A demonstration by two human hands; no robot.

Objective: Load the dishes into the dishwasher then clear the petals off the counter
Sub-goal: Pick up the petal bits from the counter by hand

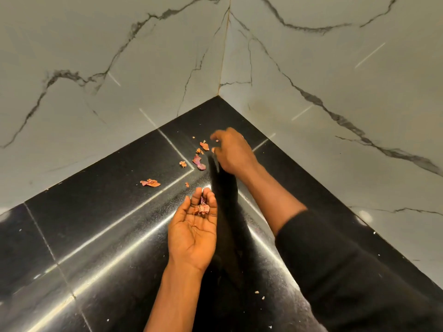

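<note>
Dried pink and orange petals lie scattered on the black counter [100, 212] near its inner corner: a purple-pink petal [198, 162], an orange petal [150, 183] further left, and small bits [204, 146] beside my right hand. My left hand [194, 231] is palm up above the counter, its fingers curled up around a small heap of gathered petals [202, 208]. My right hand [231, 152] reaches toward the corner, blurred, fingers curled down, and seems to pinch a tiny petal bit at its fingertips. No dishes or dishwasher are in view.
Grey marble-look walls [119, 68] meet at the corner behind the counter and close it off on the left and right. A few crumbs [257, 292] lie on the counter near my right sleeve [335, 271].
</note>
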